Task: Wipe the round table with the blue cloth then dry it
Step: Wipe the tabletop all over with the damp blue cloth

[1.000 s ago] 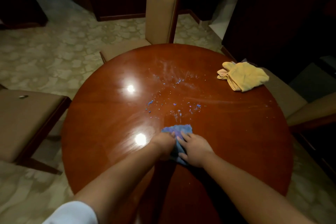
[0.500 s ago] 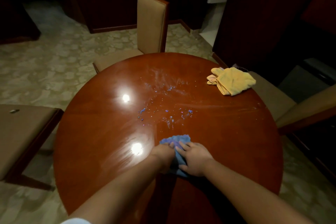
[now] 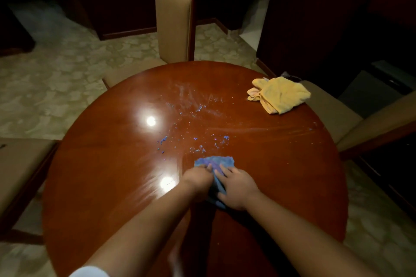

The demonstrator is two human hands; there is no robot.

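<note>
A round, glossy brown table point(image 3: 94, 175) fills the middle of the view. On its near half lies a bunched blue cloth point(image 3: 216, 161). My left hand point(image 3: 197, 179) grips the cloth's left side with curled fingers. Beside it my right hand point(image 3: 236, 185) presses on the cloth with fingers spread over it. Blue specks and wet streaks point(image 3: 198, 139) lie just beyond the cloth, toward the table's centre. A crumpled yellow cloth point(image 3: 279, 94) rests near the far right edge.
A tan padded chair point(image 3: 174, 22) stands at the table's far side. Another chair seat point(image 3: 20, 164) is at the left and one point(image 3: 351, 119) at the right. Dark furniture lines the back and right. Two lamp reflections shine on the tabletop.
The view has tilted so the table sits lower in frame. Both hands stay on the blue cloth at about the same spot on the table.
</note>
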